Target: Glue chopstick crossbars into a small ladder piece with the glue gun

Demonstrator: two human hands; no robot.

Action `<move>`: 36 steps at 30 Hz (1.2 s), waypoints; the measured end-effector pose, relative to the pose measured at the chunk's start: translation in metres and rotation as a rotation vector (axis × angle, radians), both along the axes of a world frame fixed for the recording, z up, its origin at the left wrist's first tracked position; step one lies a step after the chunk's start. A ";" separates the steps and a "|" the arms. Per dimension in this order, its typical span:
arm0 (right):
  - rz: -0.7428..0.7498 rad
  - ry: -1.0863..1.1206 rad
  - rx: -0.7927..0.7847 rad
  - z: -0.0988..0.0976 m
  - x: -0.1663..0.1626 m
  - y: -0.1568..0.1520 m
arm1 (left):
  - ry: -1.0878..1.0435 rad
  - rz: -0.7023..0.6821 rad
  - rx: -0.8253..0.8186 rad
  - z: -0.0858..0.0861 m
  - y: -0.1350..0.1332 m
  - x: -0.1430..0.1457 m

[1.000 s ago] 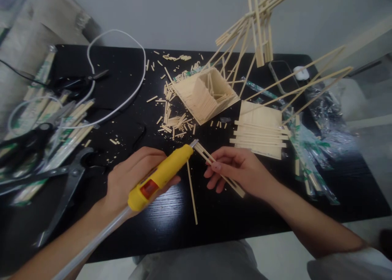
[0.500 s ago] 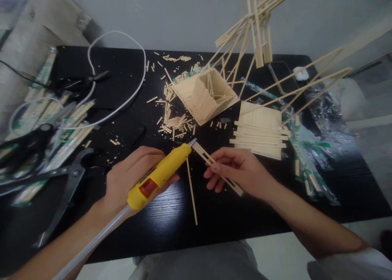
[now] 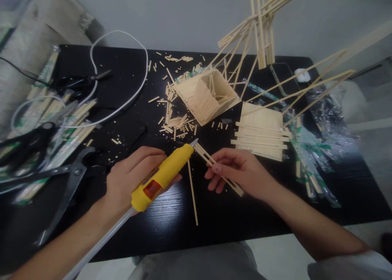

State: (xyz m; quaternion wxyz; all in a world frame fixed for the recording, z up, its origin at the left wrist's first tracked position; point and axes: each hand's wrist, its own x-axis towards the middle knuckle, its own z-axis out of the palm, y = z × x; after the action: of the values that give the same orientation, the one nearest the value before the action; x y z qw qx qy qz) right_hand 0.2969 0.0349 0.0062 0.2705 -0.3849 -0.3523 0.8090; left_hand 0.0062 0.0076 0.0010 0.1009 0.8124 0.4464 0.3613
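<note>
My left hand (image 3: 134, 174) is closed around a yellow hot glue gun (image 3: 163, 176), with a clear glue stick (image 3: 101, 241) running out of its back end. The gun's metal nozzle meets the far end of a narrow frame of wooden sticks (image 3: 203, 155). Thumb and fingers of my right hand (image 3: 235, 170) pinch that frame, which slants down to the right above the table. A single loose stick (image 3: 192, 194) lies on the black table between my hands.
Behind my hands stands a windmill-like stick model (image 3: 211, 92) amid cut stick pieces (image 3: 177, 123). A square wooden panel (image 3: 263, 133) with sticks across it lies to the right. Pliers (image 3: 75, 172), scissors (image 3: 45, 129) and wrapped chopsticks (image 3: 70, 145) crowd the left; plastic wrappers (image 3: 315, 157) lie right.
The view has shifted very slightly. The glue gun's nozzle stays at the end of the stick frame, and both hands hold nearly the same pose.
</note>
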 end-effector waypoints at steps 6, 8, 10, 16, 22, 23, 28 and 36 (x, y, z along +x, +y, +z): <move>-0.001 -0.012 -0.002 0.000 0.001 0.000 | -0.003 -0.004 -0.010 0.011 0.006 0.004; -0.002 0.007 -0.006 0.000 0.000 0.000 | -0.019 -0.021 -0.019 0.011 0.007 0.005; -0.003 0.027 -0.005 0.000 0.000 0.000 | -0.024 -0.036 -0.024 0.010 0.006 0.006; -0.003 0.022 -0.013 -0.001 0.001 0.001 | -0.018 0.040 -0.092 0.003 0.001 0.004; 0.000 -0.005 -0.001 -0.001 0.000 0.000 | -0.059 -0.038 -0.086 0.006 0.002 0.006; -0.001 -0.012 0.001 -0.001 0.000 0.000 | -0.048 -0.067 -0.080 0.006 0.003 0.007; -0.008 -0.018 -0.001 -0.001 -0.001 0.000 | -0.032 -0.106 -0.063 0.002 0.002 0.008; -0.034 -0.044 0.010 0.001 -0.001 0.001 | -0.003 -0.024 -0.021 0.009 0.004 0.005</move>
State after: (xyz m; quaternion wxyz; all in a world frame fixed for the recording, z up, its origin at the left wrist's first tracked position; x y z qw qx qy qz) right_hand 0.2956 0.0354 0.0068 0.2784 -0.4071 -0.3557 0.7939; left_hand 0.0109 0.0113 0.0097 0.1142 0.8162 0.4402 0.3564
